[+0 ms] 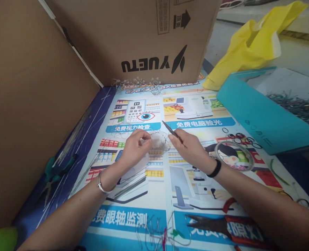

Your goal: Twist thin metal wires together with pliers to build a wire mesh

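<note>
My left hand (pixel 135 146) is closed in a pinch on a thin wire eyeglass frame (pixel 158 141) that lies over the printed poster mat (pixel 154 195). My right hand (pixel 189 148) is closed round a slim dark tool (pixel 170 130), tweezers or a small screwdriver, whose tip points up and left, just above the frame's right lens ring. The two hands are close together at the middle of the mat. A silver bangle sits on my left wrist and a black band on my right.
A large cardboard box (pixel 144 38) stands behind, and a cardboard wall (pixel 26 104) on the left. Red-handled pliers (pixel 222 225) and loose wires (pixel 159 237) lie near me. Green-handled pliers (pixel 57 170) left. A teal tray (pixel 261 115) with wire parts and a yellow bag (pixel 254 45) sit right.
</note>
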Demonstrator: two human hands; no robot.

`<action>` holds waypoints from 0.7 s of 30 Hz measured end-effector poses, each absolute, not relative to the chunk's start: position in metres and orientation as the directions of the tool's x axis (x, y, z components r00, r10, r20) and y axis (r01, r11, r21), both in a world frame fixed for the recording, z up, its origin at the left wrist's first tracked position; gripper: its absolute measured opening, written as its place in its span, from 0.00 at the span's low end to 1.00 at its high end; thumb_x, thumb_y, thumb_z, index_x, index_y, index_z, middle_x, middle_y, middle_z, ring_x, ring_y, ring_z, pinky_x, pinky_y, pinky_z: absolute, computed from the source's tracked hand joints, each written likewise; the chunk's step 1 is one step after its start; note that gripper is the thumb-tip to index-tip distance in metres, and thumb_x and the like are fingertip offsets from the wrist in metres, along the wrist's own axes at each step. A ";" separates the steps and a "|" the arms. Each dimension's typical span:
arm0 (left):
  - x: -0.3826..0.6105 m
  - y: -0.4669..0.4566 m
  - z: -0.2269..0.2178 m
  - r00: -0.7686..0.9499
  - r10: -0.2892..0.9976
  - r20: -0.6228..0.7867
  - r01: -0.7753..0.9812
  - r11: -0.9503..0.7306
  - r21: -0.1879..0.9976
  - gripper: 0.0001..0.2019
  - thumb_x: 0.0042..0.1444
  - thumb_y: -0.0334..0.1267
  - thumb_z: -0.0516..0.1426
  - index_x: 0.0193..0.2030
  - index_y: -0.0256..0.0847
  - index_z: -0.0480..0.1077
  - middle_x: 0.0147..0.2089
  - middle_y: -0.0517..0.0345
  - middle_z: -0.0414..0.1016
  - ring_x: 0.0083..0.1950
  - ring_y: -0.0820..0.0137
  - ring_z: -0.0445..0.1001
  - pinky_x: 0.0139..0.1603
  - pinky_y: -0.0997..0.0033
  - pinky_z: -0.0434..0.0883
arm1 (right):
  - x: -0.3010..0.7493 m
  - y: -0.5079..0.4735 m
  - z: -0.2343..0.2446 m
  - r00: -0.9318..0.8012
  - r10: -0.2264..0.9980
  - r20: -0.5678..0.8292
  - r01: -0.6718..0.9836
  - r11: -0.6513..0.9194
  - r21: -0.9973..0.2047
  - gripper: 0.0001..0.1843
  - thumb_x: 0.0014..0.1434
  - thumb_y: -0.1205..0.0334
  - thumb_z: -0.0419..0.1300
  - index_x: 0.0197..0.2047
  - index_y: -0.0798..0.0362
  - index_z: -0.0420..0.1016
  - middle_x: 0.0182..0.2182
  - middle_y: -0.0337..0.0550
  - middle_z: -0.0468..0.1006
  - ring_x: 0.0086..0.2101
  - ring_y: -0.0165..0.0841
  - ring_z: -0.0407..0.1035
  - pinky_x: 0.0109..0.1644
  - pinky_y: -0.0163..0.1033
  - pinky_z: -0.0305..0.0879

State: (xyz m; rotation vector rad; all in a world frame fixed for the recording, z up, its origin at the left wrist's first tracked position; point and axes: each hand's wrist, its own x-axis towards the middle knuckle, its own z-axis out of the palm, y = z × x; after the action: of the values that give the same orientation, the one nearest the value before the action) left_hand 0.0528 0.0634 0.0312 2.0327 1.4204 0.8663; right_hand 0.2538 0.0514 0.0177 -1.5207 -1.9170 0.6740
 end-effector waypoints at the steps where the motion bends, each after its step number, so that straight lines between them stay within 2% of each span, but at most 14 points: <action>1: 0.053 0.063 0.032 0.244 0.947 0.210 0.616 -0.319 0.720 0.03 0.51 0.31 0.53 0.30 0.40 0.67 0.38 0.57 0.70 0.41 0.69 0.69 0.31 0.74 0.66 | 0.254 0.051 0.017 -0.173 0.974 0.147 0.673 0.225 -0.705 0.17 0.61 0.47 0.44 0.27 0.49 0.52 0.20 0.35 0.61 0.22 0.29 0.56 0.27 0.35 0.48; 9: 0.049 0.059 0.036 0.212 0.955 0.209 0.600 -0.296 0.743 0.05 0.50 0.29 0.52 0.27 0.40 0.66 0.39 0.56 0.71 0.42 0.69 0.69 0.31 0.74 0.65 | 0.255 0.052 0.015 -0.161 0.969 0.186 0.637 0.246 -0.731 0.17 0.61 0.47 0.44 0.26 0.49 0.52 0.20 0.34 0.59 0.22 0.29 0.55 0.26 0.34 0.48; 21: 0.049 0.047 0.042 0.187 0.975 0.124 0.572 -0.210 0.793 0.03 0.51 0.30 0.52 0.28 0.40 0.64 0.39 0.59 0.74 0.43 0.68 0.70 0.40 0.69 0.64 | 0.255 0.051 0.011 -0.227 0.952 0.208 0.670 0.307 -0.676 0.17 0.62 0.48 0.45 0.27 0.50 0.53 0.21 0.34 0.60 0.23 0.29 0.55 0.27 0.35 0.47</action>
State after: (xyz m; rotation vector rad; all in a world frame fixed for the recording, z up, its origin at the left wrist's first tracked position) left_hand 0.0491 0.0468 0.0419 1.8668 1.4483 0.8633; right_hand 0.2548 0.0515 0.0109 -1.4335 -1.9814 0.6103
